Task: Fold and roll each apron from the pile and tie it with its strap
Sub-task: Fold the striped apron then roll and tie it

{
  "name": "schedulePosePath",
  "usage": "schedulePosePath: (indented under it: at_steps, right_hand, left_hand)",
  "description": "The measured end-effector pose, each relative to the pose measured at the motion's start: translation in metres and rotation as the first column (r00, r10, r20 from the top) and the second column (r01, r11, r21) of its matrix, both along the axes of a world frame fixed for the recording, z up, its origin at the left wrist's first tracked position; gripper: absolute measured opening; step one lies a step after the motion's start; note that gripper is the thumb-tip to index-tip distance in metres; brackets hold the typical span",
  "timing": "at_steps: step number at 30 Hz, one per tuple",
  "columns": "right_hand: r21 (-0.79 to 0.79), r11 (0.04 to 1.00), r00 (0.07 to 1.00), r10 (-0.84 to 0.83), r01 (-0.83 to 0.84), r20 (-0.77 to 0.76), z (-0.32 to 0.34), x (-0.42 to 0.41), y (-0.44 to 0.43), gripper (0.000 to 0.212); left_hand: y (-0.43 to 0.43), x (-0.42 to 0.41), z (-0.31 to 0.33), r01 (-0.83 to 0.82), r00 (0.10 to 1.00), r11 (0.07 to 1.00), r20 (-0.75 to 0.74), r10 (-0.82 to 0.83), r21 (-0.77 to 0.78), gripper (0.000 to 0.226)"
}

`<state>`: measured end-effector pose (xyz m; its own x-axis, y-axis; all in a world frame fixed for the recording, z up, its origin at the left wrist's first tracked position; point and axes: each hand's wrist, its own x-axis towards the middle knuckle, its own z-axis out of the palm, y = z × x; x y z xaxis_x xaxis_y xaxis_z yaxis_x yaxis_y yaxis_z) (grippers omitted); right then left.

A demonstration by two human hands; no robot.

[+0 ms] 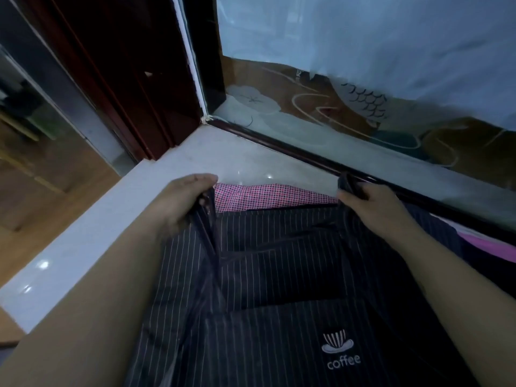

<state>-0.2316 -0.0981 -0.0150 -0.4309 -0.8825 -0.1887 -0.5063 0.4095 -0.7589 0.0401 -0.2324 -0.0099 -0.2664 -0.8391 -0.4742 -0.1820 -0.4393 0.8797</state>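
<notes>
A pale blue curtain (363, 37) is hanging over the top right. Under it a glass pane (279, 107) is showing a drawn fish with scales and a drawn flower. A dark red wooden frame (125, 65) is standing up at the corner on the left. A white shiny ledge (111, 219) is running from the frame down to the lower left and along under the glass.

The dark striped apron (279, 275) is lying on this ledge, filling the bottom middle. Thin light lines are running up and down it. It is reaching from between the two hands down to the bottom edge.

The left hand (181, 202) is holding the apron's top left edge. Its fingers are curling round a bunched fold of the dark cloth. The right hand (368, 208) is gripping the top right edge, with its fingers closing on a dark bit of cloth that is sticking up.

A pink checked cloth (265, 195) is peeking out just behind the apron, between the hands. A bright pink-purple cloth (491, 244) is showing at the right edge, beside the apron.

A small white cup picture with the word "coffee" (339, 350) is sitting low on the apron.
</notes>
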Motion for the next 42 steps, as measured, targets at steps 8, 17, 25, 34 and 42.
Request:
schedulePosePath:
  at_steps: [8, 17, 25, 34, 42]
  right_hand:
    - [0.099, 0.995, 0.996, -0.016, 0.025, -0.092, -0.026, -0.029, -0.042, 0.033]
    - [0.064, 0.986, 0.988, -0.153, 0.154, -0.019, -0.065, -0.037, -0.065, 0.041]
    - [-0.085, 0.989, 0.975, -0.138, 0.124, -0.175, -0.079, -0.017, -0.05, 0.035]
    - [0.261, 0.888, 0.609, 0.45, -0.378, -0.653, -0.131, 0.014, 0.002, 0.08]
    - [0.592, 0.769, 0.746, 0.536, -0.241, -0.394, -0.116, -0.006, -0.02, 0.108]
  left_hand:
    - [-0.033, -0.053, -0.022, 0.169, 0.973, 0.978, 0.179, -0.146, -0.122, 0.023]
    - [-0.05, -0.057, -0.058, -0.046, 0.962, 0.934, 0.237, 0.137, -0.354, 0.023]
    - [-0.04, -0.051, -0.074, 0.354, 0.796, 0.83, 0.604, -0.026, -0.43, 0.038]
    - [0.083, -0.043, -0.131, 0.823, 0.393, 0.463, 0.919, -0.045, -0.329, 0.06]
    - [0.048, -0.049, -0.129, 0.902, 0.023, 0.413, 0.943, -0.333, 0.124, 0.105]
